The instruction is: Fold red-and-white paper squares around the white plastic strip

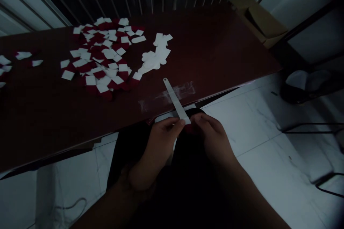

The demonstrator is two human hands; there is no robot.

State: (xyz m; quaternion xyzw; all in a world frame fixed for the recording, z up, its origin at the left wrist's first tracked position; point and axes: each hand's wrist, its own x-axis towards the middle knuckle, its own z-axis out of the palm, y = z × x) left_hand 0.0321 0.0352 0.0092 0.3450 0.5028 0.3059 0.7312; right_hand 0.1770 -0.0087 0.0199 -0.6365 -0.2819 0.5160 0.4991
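Note:
Over my lap at the table's near edge, my left hand (166, 134) pinches the lower end of a pale flat strip (174, 98) between thumb and fingers. The strip has a rounded far end with a small hole, and it reaches out over the table. Close beside it, my right hand (212, 130) is closed, its fingertips on a small dark red piece (189, 128) at the strip's lower end. How that piece meets the strip is too dark to make out. Beyond the hands lies a heap of dark red pieces with white tabs (102, 57).
White cut-outs with rounded ends (157, 55) lie right of the heap on the dark red table (215, 50). Clear tape (185, 91) is stuck near its front edge. A cardboard box (262, 21) stands at the right end. Several more tabbed pieces (23, 55) lie far left.

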